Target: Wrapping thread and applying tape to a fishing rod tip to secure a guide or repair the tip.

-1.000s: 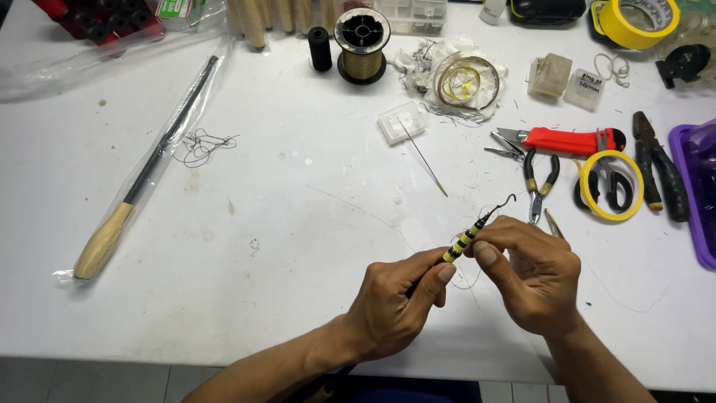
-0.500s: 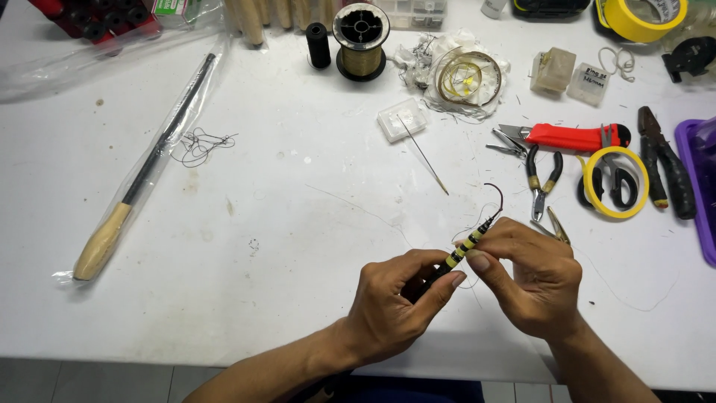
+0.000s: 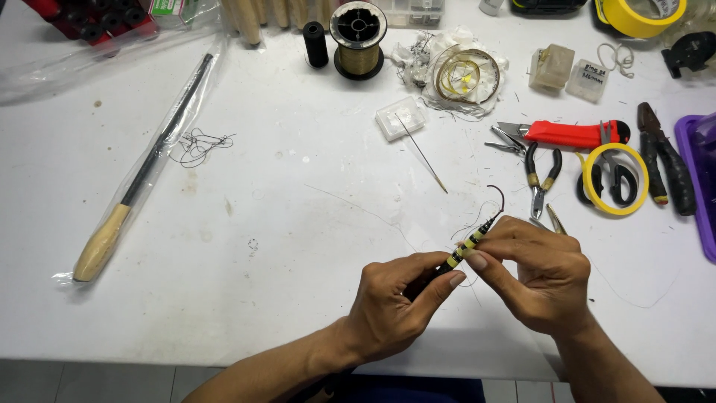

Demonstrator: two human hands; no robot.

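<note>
Black-yellow striped rod [image 3: 468, 244] tilted slightly, hook tip [image 3: 498, 195] now higher vs 1s ago.

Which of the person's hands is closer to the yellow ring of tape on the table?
Right. The right hand lies just below-left of the yellow tape ring; the left hand sits farther left, holding the striped rod too.

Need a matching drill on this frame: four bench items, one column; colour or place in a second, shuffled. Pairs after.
Things:
1. striped lure
2. utility knife
3. thread spool
4. wooden-handled rod

Descriptions:
A. red, right of centre
B. bagged in clear plastic, far left
C. pinched between left hand and right hand
D. gold, top centre

Pairs: 1-C, 2-A, 3-D, 4-B
</note>
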